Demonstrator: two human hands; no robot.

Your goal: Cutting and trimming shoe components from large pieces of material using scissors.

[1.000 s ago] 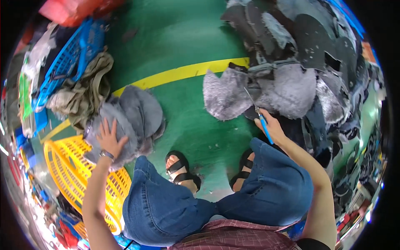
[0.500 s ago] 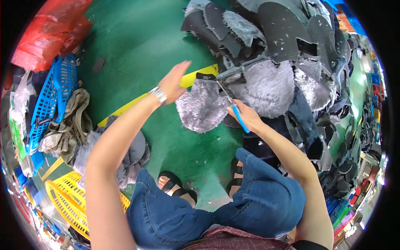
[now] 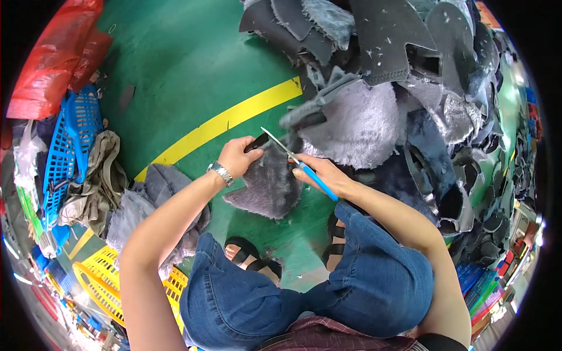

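My left hand (image 3: pixel 237 161) is closed in a pinch on the dark upper edge of a grey plush piece (image 3: pixel 272 190). The plush piece hangs over the green floor in front of my feet. In my right hand (image 3: pixel 322 175) is a blue-handled blade (image 3: pixel 319 181) with a long, thin metal end; its exact kind I cannot make out. Its metal end lies across the piece's top, the tip close to my left fingers. My right fingers also sit against the plush piece's right edge. Whether they grip it too is hard to tell.
A heap of dark and grey fabric pieces (image 3: pixel 363 126) rises at the right. To the left are a red plastic bag (image 3: pixel 55 58), a blue basket (image 3: pixel 82 123), crumpled beige cloth (image 3: pixel 96 181), grey plush scraps (image 3: pixel 158 205) and a yellow basket (image 3: pixel 102 281). Yellow tape (image 3: pixel 228 120) crosses the floor.
My left hand has gone from outstretched and empty to pinching the plush piece's dark edge. The piece and the blade have come nearer to me and slightly left.
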